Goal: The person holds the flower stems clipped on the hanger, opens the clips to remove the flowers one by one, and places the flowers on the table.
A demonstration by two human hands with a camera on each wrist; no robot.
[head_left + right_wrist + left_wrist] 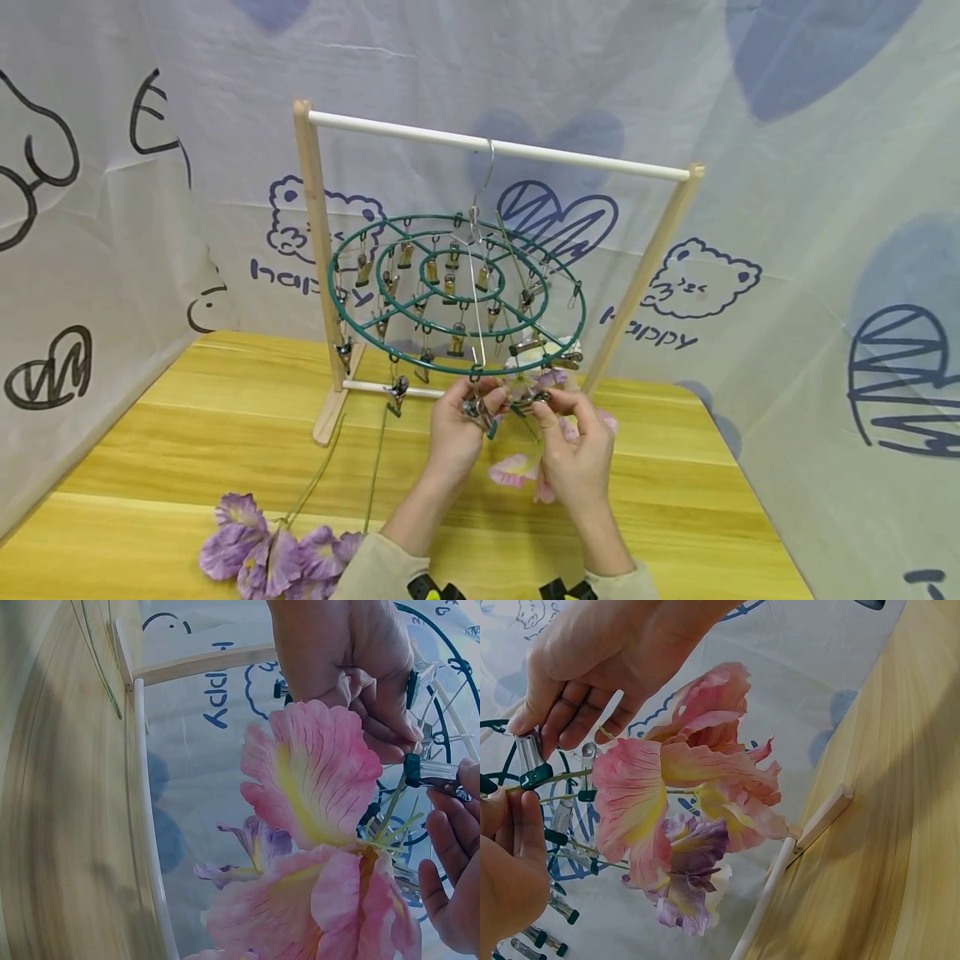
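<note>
Toward the near left of the table, purple flowers lie. Beyond them, the left hand pinches a green stem while the right hand grips a clip at it, the pink flower hanging below. Farther back, a round green rack hangs from a stand before printed cloth.

A rack stands on the bench, with cloth behind and at both sides. From the rack's crossbar hangs a ringed hanger, its clips underneath. From my remote post, I see loose flowers lying front left. Left hand and right hand are near each other beneath the hanger's front right edge, clipped flowers behind them.
</note>
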